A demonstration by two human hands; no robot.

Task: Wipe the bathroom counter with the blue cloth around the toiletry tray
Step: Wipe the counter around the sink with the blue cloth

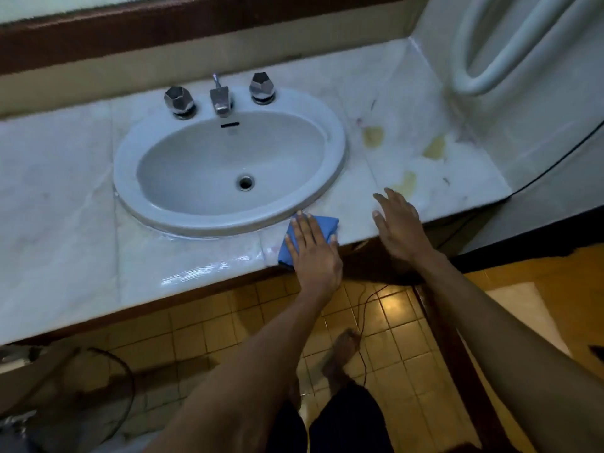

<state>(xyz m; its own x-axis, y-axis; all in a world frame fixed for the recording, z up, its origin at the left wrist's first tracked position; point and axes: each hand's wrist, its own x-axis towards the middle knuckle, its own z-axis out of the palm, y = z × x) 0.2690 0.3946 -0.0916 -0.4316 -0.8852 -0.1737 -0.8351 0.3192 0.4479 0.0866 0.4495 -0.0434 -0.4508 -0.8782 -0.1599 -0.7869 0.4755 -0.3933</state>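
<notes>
Head view puts me over the marble counter (65, 178), whose front edge runs diagonally from lower left up to the right corner. My left hand (312, 248) lies flat, fingers spread, pressing the blue cloth (295, 238) onto the counter right at that front edge, just beside the rim of the sink (330, 165). My right hand (397, 220) is open too, fingers extended, gripping nothing, its palm over the edge and its fingertips over the marble; I cannot tell whether it touches. Between cloth and right hand the stone is bare, and the counter stretches open to the wall on the right, marked by three yellowish stains (372, 135).

I count one cloth, one sink, one spout (220, 99), and two faceted tap knobs (179, 99).

Most of the cloth is covered by my hand. A wet sheen (202, 273) shows left of it. The white looped fixture (490, 50) at upper right is cut off by the frame. Dark shapes at lower left are hard to make out.
</notes>
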